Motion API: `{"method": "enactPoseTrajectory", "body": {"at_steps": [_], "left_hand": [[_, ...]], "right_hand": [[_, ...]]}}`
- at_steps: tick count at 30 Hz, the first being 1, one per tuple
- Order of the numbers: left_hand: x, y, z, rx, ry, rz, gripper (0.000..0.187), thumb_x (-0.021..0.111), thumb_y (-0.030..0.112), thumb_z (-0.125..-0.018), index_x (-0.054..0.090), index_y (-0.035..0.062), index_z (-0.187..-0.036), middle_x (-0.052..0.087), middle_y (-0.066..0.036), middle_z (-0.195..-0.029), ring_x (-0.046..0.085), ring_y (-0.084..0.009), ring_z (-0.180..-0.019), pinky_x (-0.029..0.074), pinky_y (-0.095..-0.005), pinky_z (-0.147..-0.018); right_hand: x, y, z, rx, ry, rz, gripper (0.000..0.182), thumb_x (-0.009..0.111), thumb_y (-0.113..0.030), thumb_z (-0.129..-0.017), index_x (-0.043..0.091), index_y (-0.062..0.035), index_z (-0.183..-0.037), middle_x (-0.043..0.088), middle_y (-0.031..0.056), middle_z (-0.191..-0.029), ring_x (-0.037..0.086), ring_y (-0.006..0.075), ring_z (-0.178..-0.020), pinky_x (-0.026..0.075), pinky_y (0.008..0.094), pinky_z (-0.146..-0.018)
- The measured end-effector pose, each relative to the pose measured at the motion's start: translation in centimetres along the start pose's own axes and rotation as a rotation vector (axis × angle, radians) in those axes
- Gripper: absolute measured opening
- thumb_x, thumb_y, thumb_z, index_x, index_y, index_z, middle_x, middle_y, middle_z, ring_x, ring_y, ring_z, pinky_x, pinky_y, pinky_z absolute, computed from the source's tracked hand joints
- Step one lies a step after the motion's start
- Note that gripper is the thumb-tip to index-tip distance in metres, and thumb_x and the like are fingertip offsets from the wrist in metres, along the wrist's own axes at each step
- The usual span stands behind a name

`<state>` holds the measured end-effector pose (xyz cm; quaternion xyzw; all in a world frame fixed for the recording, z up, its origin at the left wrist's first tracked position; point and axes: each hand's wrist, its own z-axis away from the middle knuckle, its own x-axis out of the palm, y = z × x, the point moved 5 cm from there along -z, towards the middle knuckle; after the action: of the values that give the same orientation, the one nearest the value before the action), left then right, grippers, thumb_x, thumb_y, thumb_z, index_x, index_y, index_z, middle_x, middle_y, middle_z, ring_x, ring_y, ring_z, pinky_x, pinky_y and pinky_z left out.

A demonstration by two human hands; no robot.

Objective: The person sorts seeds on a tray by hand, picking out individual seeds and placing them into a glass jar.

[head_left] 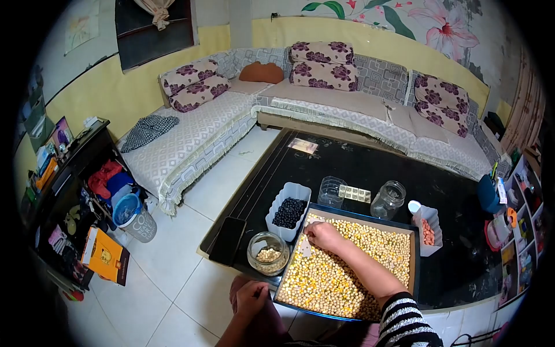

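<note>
A shallow tray (413, 260) full of yellow and pale kernels or beans lies at the table's front edge. My right hand (324, 236) is over its upper left corner, fingers bent down at the kernels; what they hold, if anything, is hidden. My left hand (252, 297) rests curled near my knee, left of the tray and below a glass jar (268, 253) part-filled with pale beans. Behind that jar stands a clear plastic container (288, 213) of black beans. Right of the tray, another plastic container (428, 231) holds reddish-pink pieces.
Two clear jars (388, 200) (332, 192) stand behind the tray, with a pale segmented strip (355, 194) between them. A black phone (228, 240) lies at the table's left edge. Sofas (196, 133) line the walls; a bin (136, 220) stands on the floor left.
</note>
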<state>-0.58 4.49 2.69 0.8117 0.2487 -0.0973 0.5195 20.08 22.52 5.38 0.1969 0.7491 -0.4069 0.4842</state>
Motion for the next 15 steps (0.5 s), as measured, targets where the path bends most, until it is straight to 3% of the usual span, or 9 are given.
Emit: {"method": "enactPoseTrajectory", "body": {"at_steps": [9,11,15], "left_hand": [[-0.1,0.3,0.0,-0.001,-0.003,-0.008,0.005,0.064,0.006,-0.073,0.062,0.0049,-0.078,0.059,-0.006,-0.068,0.055,-0.0167,-0.056,0.044,-0.0254,-0.052],[0.0,-0.2,0.2,0.006,-0.004,0.002,0.007,0.064,0.005,-0.073,0.063,0.0033,-0.080,0.058,-0.006,-0.068,0.055,-0.0131,-0.057,0.044,-0.0230,-0.053],[0.1,-0.9,0.4,-0.053,-0.004,0.037,0.006,0.064,0.005,-0.072,0.062,0.0049,-0.078,0.059,-0.007,-0.070,0.056,-0.0167,-0.059,0.045,-0.0259,-0.054]], "right_hand": [[0.3,-0.2,-0.7,0.025,-0.183,0.096,0.011,0.061,-0.010,-0.066,0.061,-0.0056,-0.075,0.060,0.0113,-0.073,0.059,0.0280,-0.072,0.048,0.0362,-0.067],[-0.3,-0.7,-0.6,0.047,-0.202,0.102,0.011,0.062,-0.011,-0.065,0.061,-0.0054,-0.074,0.061,0.0110,-0.072,0.059,0.0278,-0.070,0.048,0.0354,-0.066],[-3.2,-1.7,-0.8,0.167,-0.040,-0.220,0.012,0.064,-0.012,-0.063,0.060,-0.0056,-0.072,0.061,0.0106,-0.073,0.059,0.0222,-0.064,0.048,0.0317,-0.062]]}}
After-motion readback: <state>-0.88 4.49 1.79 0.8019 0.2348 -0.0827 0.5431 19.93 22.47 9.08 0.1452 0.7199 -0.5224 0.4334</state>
